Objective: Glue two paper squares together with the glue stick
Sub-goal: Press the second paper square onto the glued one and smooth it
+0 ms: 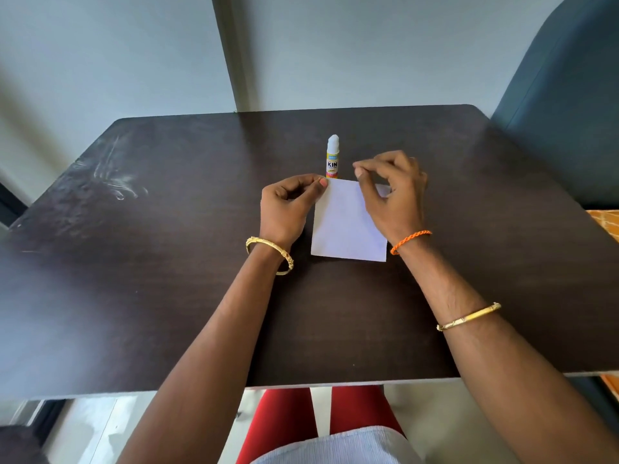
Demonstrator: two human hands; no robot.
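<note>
Head view looks down on a dark table where a white paper lies flat near the middle, its near edge free and fully seen. Whether this is one sheet or two stacked squares cannot be told along most of its outline; only at the far right, behind the right hand, does a small pale corner stick out, and it may belong to a second square underneath. That hand covers the paper's far right corner, so the contact there is hidden. Its thumb and forefinger are drawn close together above the far edge, the other fingers curled; if they pinch the sheet or only hover over it, I cannot tell.

The left hand sits at the far left corner, thumb and forefinger tips pressed together right at the paper's edge, apparently nipping that corner, though the sheet's edge under the fingertips is not clear.

Just beyond the paper, between the two hands, the glue stick stands upright with its white tip showing; its base is hidden behind the paper's far edge and the left fingertips. Neither hand touches it.

A gold bangle circles the left wrist, an orange cord the right.
</note>
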